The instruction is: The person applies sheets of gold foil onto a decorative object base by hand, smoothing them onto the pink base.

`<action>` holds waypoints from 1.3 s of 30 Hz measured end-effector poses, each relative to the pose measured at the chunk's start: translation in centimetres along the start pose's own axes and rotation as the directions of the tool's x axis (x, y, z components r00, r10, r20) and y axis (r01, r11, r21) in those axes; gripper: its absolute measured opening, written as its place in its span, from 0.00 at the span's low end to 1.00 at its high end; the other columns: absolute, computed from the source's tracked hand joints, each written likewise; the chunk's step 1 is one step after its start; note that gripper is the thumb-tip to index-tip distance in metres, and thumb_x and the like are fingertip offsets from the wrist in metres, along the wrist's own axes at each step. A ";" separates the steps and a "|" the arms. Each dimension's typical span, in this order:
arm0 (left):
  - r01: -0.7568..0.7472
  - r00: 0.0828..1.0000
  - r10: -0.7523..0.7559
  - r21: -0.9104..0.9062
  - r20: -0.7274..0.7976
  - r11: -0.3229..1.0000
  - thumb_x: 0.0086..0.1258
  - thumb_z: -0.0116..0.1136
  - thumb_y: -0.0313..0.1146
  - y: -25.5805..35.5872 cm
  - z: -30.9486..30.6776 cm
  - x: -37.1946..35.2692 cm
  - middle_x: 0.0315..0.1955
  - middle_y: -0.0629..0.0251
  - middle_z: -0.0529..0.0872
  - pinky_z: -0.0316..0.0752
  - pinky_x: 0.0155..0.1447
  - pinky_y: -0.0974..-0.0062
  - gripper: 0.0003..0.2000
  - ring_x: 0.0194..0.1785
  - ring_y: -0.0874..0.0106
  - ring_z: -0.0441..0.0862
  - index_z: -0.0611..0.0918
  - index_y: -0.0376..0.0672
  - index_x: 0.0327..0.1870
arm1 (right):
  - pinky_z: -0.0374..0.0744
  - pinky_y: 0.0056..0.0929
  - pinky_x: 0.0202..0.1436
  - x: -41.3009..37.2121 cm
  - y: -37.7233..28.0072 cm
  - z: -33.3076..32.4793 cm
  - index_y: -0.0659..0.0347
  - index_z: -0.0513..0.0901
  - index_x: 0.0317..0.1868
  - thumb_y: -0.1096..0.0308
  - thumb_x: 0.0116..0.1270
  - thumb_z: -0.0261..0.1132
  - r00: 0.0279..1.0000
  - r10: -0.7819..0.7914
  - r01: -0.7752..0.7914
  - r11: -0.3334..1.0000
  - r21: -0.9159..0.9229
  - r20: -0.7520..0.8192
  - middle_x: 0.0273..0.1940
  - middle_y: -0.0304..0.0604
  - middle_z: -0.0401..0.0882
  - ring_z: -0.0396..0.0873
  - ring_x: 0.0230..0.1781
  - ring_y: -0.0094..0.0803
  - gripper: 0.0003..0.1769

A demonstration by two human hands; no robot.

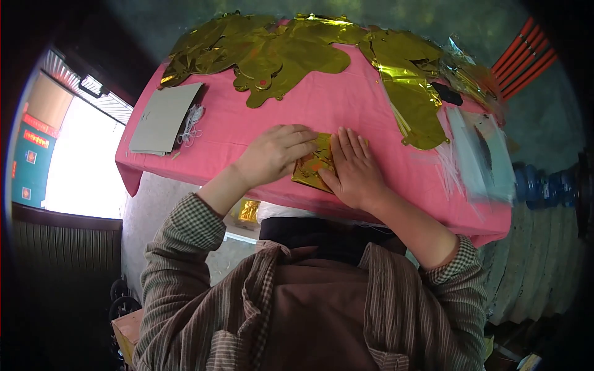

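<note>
A flat, folded packet of shiny gold foil lies near the front edge of the pink-covered table. My left hand comes in from the left, its slightly bent fingers laid across the packet's upper left part; the thumb is mostly hidden. Stretched flat, my right hand covers the packet's right side, with its thumb on the lower part of the foil. Between the hands, the foil's printed or embossed pattern shows with orange-red spots.
Large gold foil shapes spread along the far edge. Grey cardboard sheets and white string lie at left. Clear plastic sleeves and thin white strips are at right. A blue water bottle stands beyond the right edge.
</note>
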State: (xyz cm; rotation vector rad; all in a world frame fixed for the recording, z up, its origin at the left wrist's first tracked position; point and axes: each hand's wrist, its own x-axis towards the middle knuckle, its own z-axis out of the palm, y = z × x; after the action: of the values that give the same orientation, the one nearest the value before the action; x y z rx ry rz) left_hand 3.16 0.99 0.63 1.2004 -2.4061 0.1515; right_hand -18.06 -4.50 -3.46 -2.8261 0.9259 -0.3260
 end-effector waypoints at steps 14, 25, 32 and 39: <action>-0.077 0.997 0.075 -0.122 -0.018 0.990 0.50 0.60 0.27 -2.2 1.6 0.7 0.39 0.65 0.85 0.77 0.53 0.67 0.12 0.47 0.63 0.81 0.83 0.41 0.38 | 0.44 0.46 0.77 0.6 1.4 -1.0 0.72 0.51 0.72 0.46 0.74 0.43 0.994 0.019 -0.034 0.990 0.138 0.109 0.73 0.62 0.48 0.48 0.76 0.48 0.40; 0.399 0.695 -0.669 -0.915 0.264 0.054 0.68 0.60 0.28 -0.4 1.5 0.9 0.32 0.71 0.86 0.74 0.36 0.81 0.07 0.30 0.81 0.80 0.83 0.35 0.42 | 0.70 0.32 0.64 0.7 9.6 -3.0 0.66 0.63 0.68 0.57 0.73 0.56 0.986 0.016 -0.154 -0.293 0.944 0.165 0.62 0.39 0.71 0.69 0.62 0.26 0.30; 0.387 0.553 -0.664 -0.861 0.504 -0.331 0.67 0.60 0.26 0.2 2.0 1.0 0.30 0.66 0.87 0.74 0.29 0.85 0.04 0.26 0.81 0.80 0.83 0.36 0.39 | 0.74 0.27 0.56 2.4 7.1 -2.4 0.66 0.77 0.54 0.65 0.70 0.61 0.969 0.087 -0.210 -0.189 0.959 0.230 0.49 0.40 0.80 0.77 0.50 0.25 0.17; 0.464 0.516 -0.628 -0.807 0.582 -0.366 0.67 0.60 0.27 -0.2 2.1 0.4 0.32 0.63 0.87 0.81 0.35 0.81 0.06 0.31 0.78 0.84 0.83 0.36 0.41 | 0.77 0.22 0.49 2.2 7.4 -1.8 0.65 0.79 0.50 0.69 0.69 0.61 0.971 0.110 -0.189 -0.192 0.963 0.212 0.43 0.40 0.83 0.81 0.41 0.23 0.12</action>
State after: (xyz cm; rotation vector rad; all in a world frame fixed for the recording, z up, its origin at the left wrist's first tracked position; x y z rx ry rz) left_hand 2.36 -0.01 -1.04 1.2519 -0.7233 -1.5325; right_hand -21.02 -11.86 -2.98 -1.0943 0.4784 -0.5851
